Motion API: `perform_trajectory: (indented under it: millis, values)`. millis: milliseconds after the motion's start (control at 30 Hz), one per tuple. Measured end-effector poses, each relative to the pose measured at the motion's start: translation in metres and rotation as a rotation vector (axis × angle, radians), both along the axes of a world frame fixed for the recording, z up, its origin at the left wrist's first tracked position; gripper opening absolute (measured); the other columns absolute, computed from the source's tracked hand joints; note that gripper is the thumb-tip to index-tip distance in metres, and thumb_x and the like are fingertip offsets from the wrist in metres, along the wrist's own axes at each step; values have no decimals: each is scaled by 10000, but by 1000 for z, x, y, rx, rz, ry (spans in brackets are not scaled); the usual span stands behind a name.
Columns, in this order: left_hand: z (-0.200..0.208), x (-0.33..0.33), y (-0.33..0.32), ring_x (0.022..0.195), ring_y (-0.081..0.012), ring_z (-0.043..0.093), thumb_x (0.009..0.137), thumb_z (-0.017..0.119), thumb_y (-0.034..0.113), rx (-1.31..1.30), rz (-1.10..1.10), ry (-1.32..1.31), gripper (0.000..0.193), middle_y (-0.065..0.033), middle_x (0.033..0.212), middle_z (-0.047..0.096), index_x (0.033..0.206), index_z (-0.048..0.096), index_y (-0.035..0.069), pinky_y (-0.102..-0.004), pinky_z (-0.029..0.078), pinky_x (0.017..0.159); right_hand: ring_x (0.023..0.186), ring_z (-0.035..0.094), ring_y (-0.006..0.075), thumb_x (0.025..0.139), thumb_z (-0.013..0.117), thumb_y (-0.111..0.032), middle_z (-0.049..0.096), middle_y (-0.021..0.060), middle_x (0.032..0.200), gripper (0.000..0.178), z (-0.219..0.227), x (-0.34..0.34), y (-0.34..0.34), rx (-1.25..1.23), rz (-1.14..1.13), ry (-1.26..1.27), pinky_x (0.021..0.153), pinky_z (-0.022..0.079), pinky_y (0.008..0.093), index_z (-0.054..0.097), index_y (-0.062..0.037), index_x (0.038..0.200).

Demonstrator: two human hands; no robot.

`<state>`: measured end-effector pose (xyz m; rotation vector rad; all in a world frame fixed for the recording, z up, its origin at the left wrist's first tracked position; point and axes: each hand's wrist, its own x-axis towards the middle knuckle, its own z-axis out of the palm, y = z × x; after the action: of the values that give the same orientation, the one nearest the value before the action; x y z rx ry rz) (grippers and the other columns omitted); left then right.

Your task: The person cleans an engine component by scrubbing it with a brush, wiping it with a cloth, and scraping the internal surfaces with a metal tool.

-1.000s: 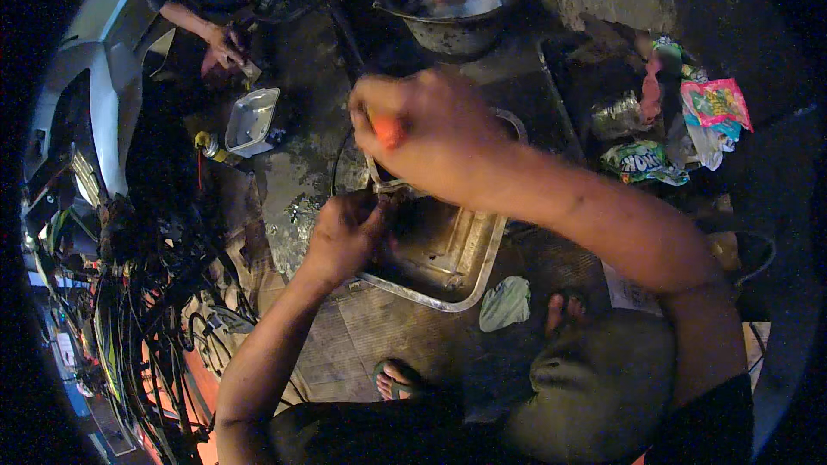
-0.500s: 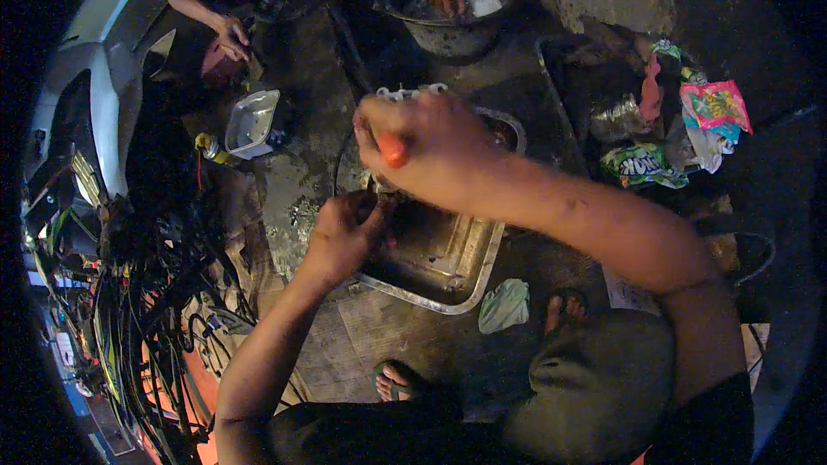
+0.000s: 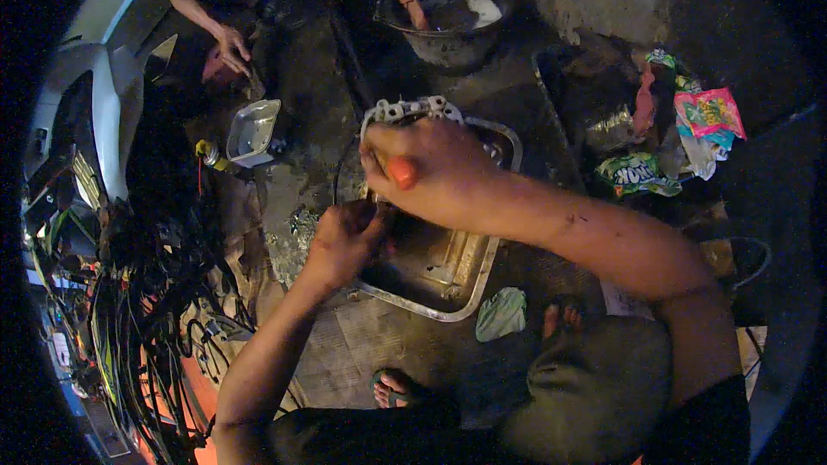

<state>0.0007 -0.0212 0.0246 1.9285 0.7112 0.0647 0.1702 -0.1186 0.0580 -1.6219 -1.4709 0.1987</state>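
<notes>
My R hand [image 3: 431,172] is over the tray's [image 3: 485,282] far-L part, grip closed round an orange handle [image 3: 402,174]; tool's working end n/v. My L hand [image 3: 346,241] is just nearside of it at the L edge, fingers bunched; tips hidden, so can't tell if that grip has anything.

Pale metal part [image 3: 417,108] w/ round lugs lies just beyond R hand, abt. tray's far-L corner, so R is nearer. Its visible edge runs roughly L-R; rest is under my hand, so can't be sure of long axis, or if it touches the tray.

Further out: pale green bag [image 3: 502,313] just off tray's near-R corner; metal dish [image 3: 251,158] well off L edge; sudsy basin [image 3: 448,47] past far edge, co-worker's hand [image 3: 417,15] in it.

Vs. ½ s ago: R hand's closer to L; more of the lugged edge shows; L abt. same; co-worker's hand's shifted from mid-basin to its L side.
</notes>
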Motion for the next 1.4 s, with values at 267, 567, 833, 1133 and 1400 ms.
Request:
perform_trajectory:
  millis: [267, 567, 833, 1133, 1400]
  values:
    - [2, -7, -3, 539, -138, 590, 981, 570, 247, 62, -41, 86, 317, -100, 687, 677, 898, 621, -54, -308, 467, 526, 754, 650, 229, 878, 618, -266, 673, 108, 802, 241, 52, 40, -50, -192, 53, 82, 688, 506, 352, 654, -30, 908]
    - [42, -9, -8, 819, -378, 640, 829, 728, 271, 940, -135, 56, 557, -238, 975, 636, 1262, 522, -12, -424, 529, 723, 675, 642, 346, 849, 647, -227, 643, 143, 715, 207, -4, 13, -85, -352, 347, 44, 625, 506, 437, 616, -47, 946]
    - [45, 26, -16, 1292, -439, 379, 736, 755, 387, 1376, -278, 109, 808, -254, 1411, 375, 1389, 442, 29, -554, 341, 1044, 607, 623, 357, 899, 625, -257, 592, 143, 614, 204, -12, 13, -76, -309, 423, -61, 561, 474, 474, 576, -59, 914]
    - [20, 37, -21, 1367, -413, 320, 793, 636, 219, 1534, -220, 64, 435, -177, 1457, 394, 1132, 601, -52, -573, 309, 1054, 618, 622, 350, 898, 627, -265, 579, 132, 610, 227, -15, 17, -81, -308, 416, 21, 557, 467, 463, 551, -55, 857]
    - [20, 34, -28, 1400, -375, 270, 789, 663, 279, 1512, -148, 126, 407, -80, 1479, 400, 1130, 643, 58, -549, 256, 1059, 595, 608, 364, 898, 620, -254, 561, 139, 579, 231, -14, 16, -81, -315, 376, 20, 553, 461, 468, 532, -51, 831]
